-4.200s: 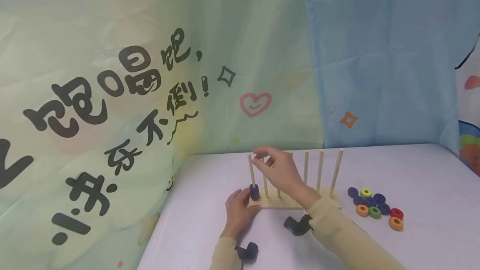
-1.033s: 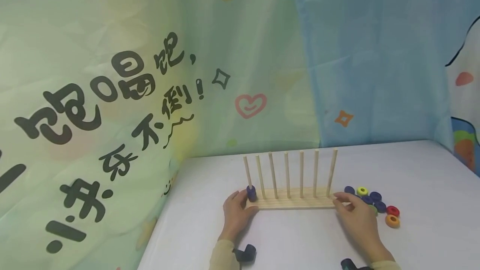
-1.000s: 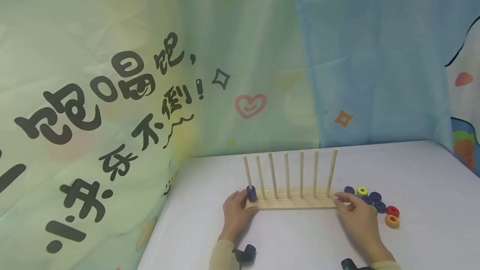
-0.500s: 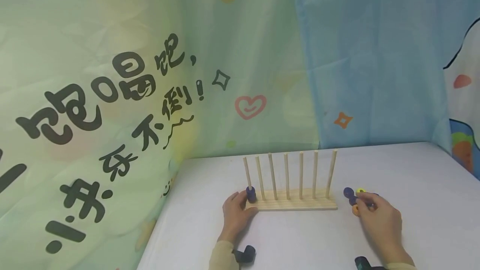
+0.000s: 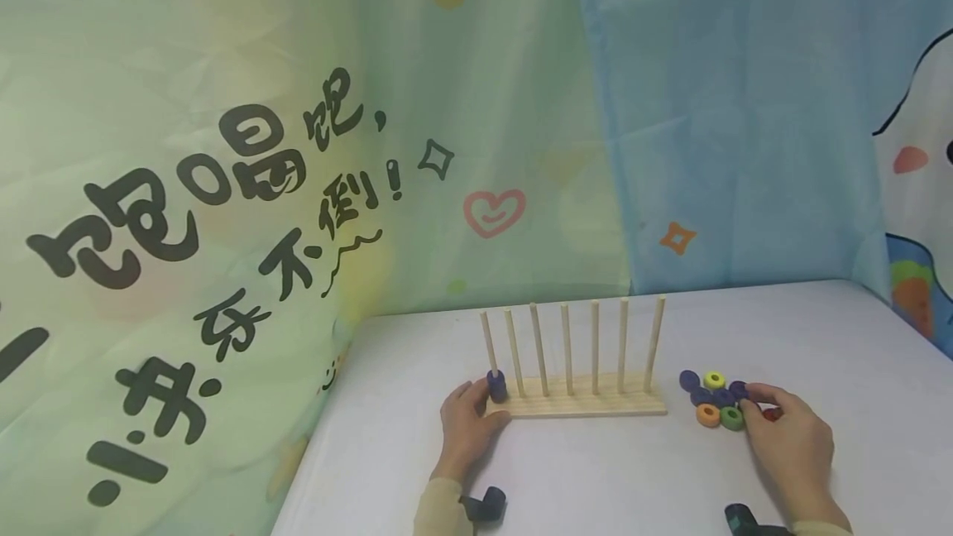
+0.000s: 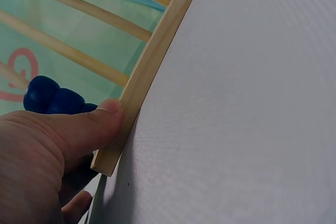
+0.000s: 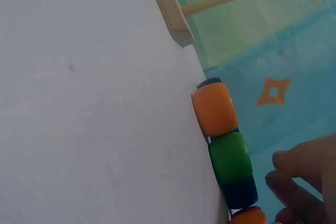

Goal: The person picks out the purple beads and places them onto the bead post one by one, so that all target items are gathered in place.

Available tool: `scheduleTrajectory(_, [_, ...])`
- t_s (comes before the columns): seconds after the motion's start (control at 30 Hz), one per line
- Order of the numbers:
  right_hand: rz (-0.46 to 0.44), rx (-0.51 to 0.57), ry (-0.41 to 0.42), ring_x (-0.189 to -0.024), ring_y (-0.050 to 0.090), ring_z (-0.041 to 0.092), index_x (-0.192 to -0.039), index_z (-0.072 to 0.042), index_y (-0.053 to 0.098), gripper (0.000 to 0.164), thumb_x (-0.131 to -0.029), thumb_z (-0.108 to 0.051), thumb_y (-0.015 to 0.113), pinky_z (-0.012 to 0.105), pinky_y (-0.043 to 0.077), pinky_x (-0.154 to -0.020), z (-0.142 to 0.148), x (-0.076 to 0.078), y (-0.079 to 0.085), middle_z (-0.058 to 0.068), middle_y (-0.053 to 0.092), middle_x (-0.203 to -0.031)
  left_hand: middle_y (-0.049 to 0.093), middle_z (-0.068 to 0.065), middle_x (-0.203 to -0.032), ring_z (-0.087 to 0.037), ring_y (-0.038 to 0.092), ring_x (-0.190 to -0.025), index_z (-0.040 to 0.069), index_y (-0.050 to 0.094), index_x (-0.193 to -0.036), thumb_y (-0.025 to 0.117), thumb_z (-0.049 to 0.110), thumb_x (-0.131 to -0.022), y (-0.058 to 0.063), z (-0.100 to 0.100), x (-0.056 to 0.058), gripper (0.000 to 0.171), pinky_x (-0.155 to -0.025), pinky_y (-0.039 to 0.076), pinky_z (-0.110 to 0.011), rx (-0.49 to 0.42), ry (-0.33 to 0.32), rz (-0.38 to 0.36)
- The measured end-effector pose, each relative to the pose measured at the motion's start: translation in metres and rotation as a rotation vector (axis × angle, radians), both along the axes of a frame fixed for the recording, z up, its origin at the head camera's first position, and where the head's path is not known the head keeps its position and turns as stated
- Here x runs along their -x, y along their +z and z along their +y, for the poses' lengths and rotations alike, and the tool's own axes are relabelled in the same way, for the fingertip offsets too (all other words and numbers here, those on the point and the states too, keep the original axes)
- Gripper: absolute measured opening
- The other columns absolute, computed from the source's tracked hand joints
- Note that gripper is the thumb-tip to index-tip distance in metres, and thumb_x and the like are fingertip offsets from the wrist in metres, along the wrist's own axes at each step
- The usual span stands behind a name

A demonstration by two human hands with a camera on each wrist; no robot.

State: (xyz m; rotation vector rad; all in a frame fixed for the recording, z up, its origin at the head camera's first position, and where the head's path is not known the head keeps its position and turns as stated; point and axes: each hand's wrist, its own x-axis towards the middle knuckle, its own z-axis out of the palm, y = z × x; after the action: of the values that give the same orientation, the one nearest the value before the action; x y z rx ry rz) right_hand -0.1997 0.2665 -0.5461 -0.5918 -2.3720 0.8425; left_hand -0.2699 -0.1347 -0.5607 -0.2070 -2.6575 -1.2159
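A wooden peg rack with a row of upright pegs stands on the table. Dark blue beads are stacked on its leftmost peg. My left hand grips the rack's left end; in the left wrist view the thumb presses the base's front edge. To the right of the rack lies a cluster of loose ring beads, among them blue, yellow, orange and green. My right hand is over the cluster's right side, fingertips right at a blue bead, nothing visible between them.
A red bead shows partly behind the right hand's fingers. The white-covered table runs back to a printed curtain. Each wrist wears a black camera mount.
My right hand has gone from above the leftmost peg, past the rack's right end, to the right side of the bead cluster. My left hand keeps its grip on the rack.
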Motion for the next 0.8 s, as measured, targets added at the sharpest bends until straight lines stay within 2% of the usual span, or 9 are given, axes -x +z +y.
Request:
scheduleTrajectory(0.2, [-0.057, 0.014, 0.010, -0.092, 0.060, 0.040, -0.112, 0.004, 0.065, 0.030, -0.083, -0.002, 0.069, 0.045, 0.042, -0.074, 0.0050, 0.0005, -0.0040, 0.027, 0.067, -0.108, 0.066, -0.007, -0.126, -0.038, 0.045, -0.130, 0.019, 0.067, -0.123, 0.082, 0.023, -0.073, -0.0008, -0.0005, 0.0005, 0.052, -0.110, 0.024, -0.062, -0.010, 0.002, -0.007])
scheduleTrajectory(0.33, [-0.090, 0.022, 0.023, -0.098, 0.058, 0.045, -0.115, 0.005, 0.063, 0.033, -0.083, -0.002, 0.069, 0.057, 0.041, -0.083, 0.0084, 0.0002, -0.0054, 0.030, 0.064, -0.111, 0.066, -0.005, -0.126, -0.037, 0.045, -0.129, 0.020, 0.067, -0.123, 0.082, 0.024, -0.073, -0.0020, -0.0008, 0.0008, 0.053, -0.110, 0.025, -0.062, -0.005, 0.005, 0.000])
scheduleTrajectory(0.8, [-0.175, 0.007, 0.065, -0.101, 0.050, 0.049, -0.116, 0.004, 0.064, 0.041, -0.075, 0.002, 0.070, 0.063, 0.041, -0.084, 0.0087, -0.0018, -0.0022, 0.034, 0.061, -0.113, 0.066, -0.005, -0.126, -0.037, 0.046, -0.130, 0.019, 0.067, -0.123, 0.082, 0.024, -0.074, -0.0016, 0.0002, 0.0020, 0.052, -0.110, 0.025, -0.061, 0.010, 0.006, -0.004])
